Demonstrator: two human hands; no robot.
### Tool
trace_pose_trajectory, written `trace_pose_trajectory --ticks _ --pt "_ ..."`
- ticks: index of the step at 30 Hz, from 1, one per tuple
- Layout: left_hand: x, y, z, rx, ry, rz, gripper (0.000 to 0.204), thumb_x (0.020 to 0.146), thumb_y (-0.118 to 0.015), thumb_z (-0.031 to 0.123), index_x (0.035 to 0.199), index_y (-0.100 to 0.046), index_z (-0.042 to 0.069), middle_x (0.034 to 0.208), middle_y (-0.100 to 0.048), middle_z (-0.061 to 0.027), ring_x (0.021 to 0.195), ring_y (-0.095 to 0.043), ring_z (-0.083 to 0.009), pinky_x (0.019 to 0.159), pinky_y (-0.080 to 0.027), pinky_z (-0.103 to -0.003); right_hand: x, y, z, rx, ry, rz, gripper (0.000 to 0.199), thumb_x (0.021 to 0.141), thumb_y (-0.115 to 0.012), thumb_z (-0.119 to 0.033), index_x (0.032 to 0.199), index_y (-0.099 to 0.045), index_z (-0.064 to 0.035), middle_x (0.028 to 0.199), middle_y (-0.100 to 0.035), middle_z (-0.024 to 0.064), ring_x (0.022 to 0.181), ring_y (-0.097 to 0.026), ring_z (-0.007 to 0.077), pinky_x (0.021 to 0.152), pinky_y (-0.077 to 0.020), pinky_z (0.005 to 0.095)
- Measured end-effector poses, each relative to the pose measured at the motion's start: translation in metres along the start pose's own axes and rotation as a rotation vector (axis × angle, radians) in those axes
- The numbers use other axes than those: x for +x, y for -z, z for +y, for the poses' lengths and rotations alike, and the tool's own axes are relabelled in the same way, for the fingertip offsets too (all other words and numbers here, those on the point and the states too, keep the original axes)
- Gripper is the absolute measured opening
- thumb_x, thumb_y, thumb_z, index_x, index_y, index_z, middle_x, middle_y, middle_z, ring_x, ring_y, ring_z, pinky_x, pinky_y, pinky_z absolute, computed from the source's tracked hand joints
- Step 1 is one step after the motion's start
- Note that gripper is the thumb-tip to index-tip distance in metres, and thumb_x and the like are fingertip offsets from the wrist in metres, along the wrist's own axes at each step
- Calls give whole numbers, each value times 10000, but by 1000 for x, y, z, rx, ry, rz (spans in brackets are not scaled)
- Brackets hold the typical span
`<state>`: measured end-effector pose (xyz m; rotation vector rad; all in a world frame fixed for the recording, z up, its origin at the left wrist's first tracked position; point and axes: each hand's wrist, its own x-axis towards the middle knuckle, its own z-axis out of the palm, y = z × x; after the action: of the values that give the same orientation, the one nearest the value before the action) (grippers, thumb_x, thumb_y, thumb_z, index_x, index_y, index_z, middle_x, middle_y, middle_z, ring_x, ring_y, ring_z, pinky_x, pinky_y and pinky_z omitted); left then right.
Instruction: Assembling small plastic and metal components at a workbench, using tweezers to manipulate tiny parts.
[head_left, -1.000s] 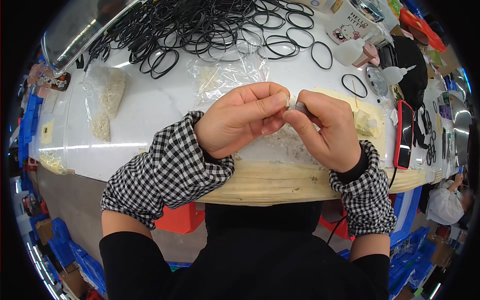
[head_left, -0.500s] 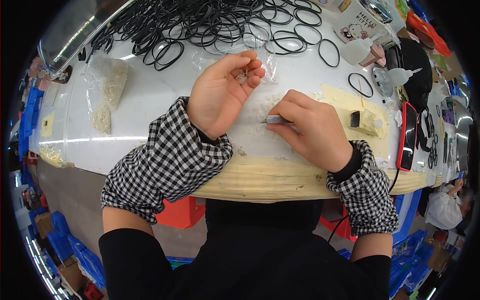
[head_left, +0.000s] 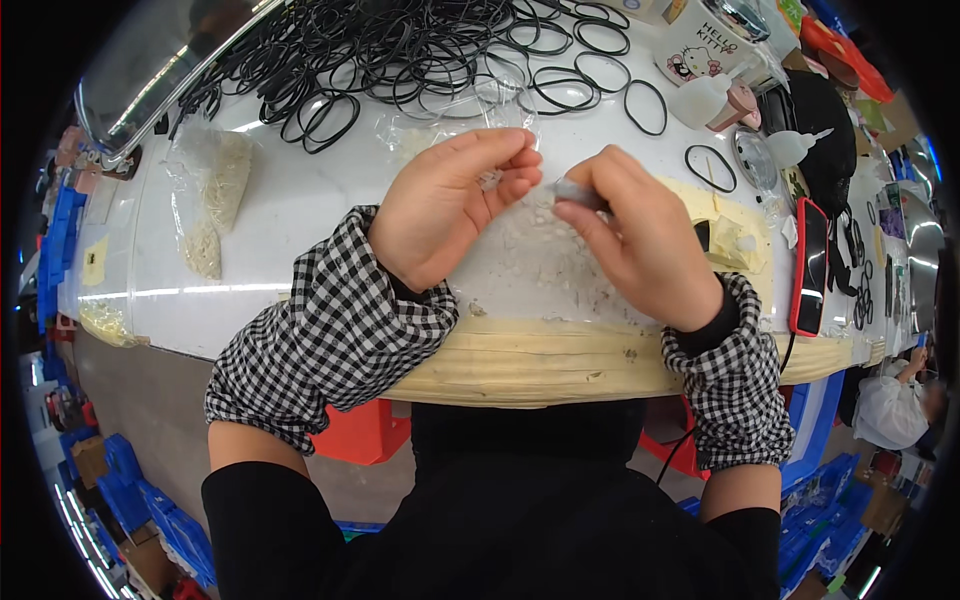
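Here we pinch a tiny clear piece in our left hand and a small grey tool in our right hand above the surface, many black rings lying loose at the far side.

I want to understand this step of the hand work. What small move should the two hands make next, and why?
Probably bring the right hand slightly left, so the tip of its small grey tool meets the tiny clear piece pinched in the left hand. The two hands are close above the white table, but a small gap shows between tool and piece.
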<state>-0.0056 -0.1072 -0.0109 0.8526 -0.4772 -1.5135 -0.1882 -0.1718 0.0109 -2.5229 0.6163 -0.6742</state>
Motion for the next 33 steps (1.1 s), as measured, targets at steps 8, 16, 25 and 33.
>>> trace_pose_trajectory --ticks 8,16,25,33 --pt "-11 -9 -4 -13 202 -254 267 959 -485 202 1052 -575 -31 982 -613 -56 893 -583 -92 803 -492 -187 5 9 -8 107 27 164 151 746 -649 11 877 -575 -1 802 -550 86 679 -608 225 584 -489 287" --pt "-11 -10 -4 7 148 -208 257 954 -501 224 1019 -605 -2 931 -612 -17 814 -560 -70 744 -476 -186 3 5 -10 203 54 233 285 666 -583 123 905 -650 -15 822 -587 69 681 -617 171 567 -497 249" --pt "-13 -7 -7 44 71 -170 235 925 -560 201 1011 -605 -13 930 -624 -52 856 -576 -96 783 -480 -212 2 9 -15 263 -141 215 170 713 -646 42 871 -662 -18 781 -597 48 645 -603 110 530 -465 210" --pt "-10 -8 -17 -45 51 -247 199 947 -519 209 988 -568 20 855 -567 -1 776 -502 -73 731 -427 -207 -1 1 -15 160 47 299 141 735 -669 5 875 -653 -7 756 -597 65 651 -600 132 552 -466 225"
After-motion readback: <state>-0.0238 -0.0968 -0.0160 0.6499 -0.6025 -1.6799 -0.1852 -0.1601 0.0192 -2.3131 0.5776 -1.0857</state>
